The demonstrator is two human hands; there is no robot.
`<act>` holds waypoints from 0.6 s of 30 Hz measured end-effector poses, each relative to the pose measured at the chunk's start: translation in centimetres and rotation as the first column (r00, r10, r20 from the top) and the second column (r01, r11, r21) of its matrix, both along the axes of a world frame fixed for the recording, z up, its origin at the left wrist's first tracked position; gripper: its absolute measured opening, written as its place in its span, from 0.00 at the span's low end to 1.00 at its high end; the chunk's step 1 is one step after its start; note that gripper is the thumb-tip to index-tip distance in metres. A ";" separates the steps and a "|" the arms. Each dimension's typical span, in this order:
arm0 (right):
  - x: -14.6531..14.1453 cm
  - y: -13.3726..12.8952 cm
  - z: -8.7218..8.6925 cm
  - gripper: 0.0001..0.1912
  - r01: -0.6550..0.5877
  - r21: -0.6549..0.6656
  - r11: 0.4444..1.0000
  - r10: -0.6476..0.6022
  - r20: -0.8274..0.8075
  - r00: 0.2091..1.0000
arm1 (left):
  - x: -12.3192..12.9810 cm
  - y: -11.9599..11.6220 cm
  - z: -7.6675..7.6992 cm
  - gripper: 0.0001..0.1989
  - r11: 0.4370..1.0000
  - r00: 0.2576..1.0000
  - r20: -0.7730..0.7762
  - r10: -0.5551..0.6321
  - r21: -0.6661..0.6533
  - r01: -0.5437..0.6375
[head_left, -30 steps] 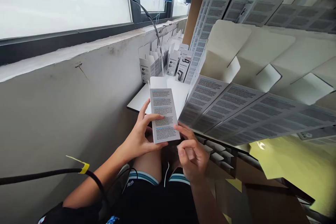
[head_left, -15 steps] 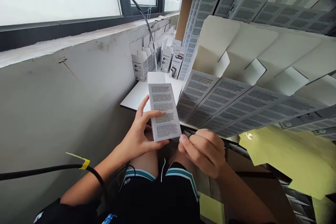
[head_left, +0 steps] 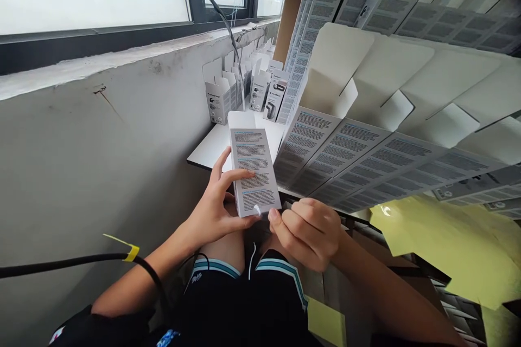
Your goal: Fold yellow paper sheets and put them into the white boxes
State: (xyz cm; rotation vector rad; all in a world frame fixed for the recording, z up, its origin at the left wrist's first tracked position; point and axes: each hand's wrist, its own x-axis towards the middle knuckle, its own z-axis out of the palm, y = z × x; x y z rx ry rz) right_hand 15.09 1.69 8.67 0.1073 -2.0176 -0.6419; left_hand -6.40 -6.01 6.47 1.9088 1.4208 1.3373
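My left hand is wrapped around a white carton printed with blue headings and small dark text. Its fingers lie along the left side and across the front, with the thumb under the lower end. The carton is tilted above my lap, its far flap standing up. A small shiny clear patch, like a piece of film or a seal, shows at the lower edge. Close to the carton's lower right corner, my right hand is closed with the thumb against curled fingers; what they pinch is hidden.
On the right stand rows of large open-topped cartons. Smaller cartons stand on the white table by the wall. Yellow sheets lie at the lower right. A black cable with a yellow tie crosses my left arm.
My right hand has shifted slightly left along the carton's lower edge. A bright glint now shows on the carton's front near that edge. The left hand's hold is unchanged.
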 end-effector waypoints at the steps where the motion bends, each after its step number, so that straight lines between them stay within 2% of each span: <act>1: 0.0 0.0 0.0 0.07 -0.002 0.001 1.000 0.002 -0.002 1.000 | 0.0 0.0 0.0 0.35 1.000 1.000 0.002 -0.001 -0.001 0.001; 5: 0.3 -0.1 -0.2 0.05 -0.008 -0.023 1.000 0.009 0.048 0.999 | 0.0 0.0 0.0 0.35 1.000 1.000 0.007 -0.003 -0.009 0.003; 10: 0.6 -0.2 -0.5 0.07 0.007 -0.046 0.999 -0.003 0.081 0.997 | 0.0 -0.1 0.1 0.34 1.000 1.000 -0.004 0.002 -0.006 -0.002; 18: 0.2 0.2 -1.6 0.07 -0.064 -0.051 0.997 0.067 0.076 0.995 | 0.0 0.0 0.0 0.35 1.000 1.000 -0.005 0.015 0.005 -0.015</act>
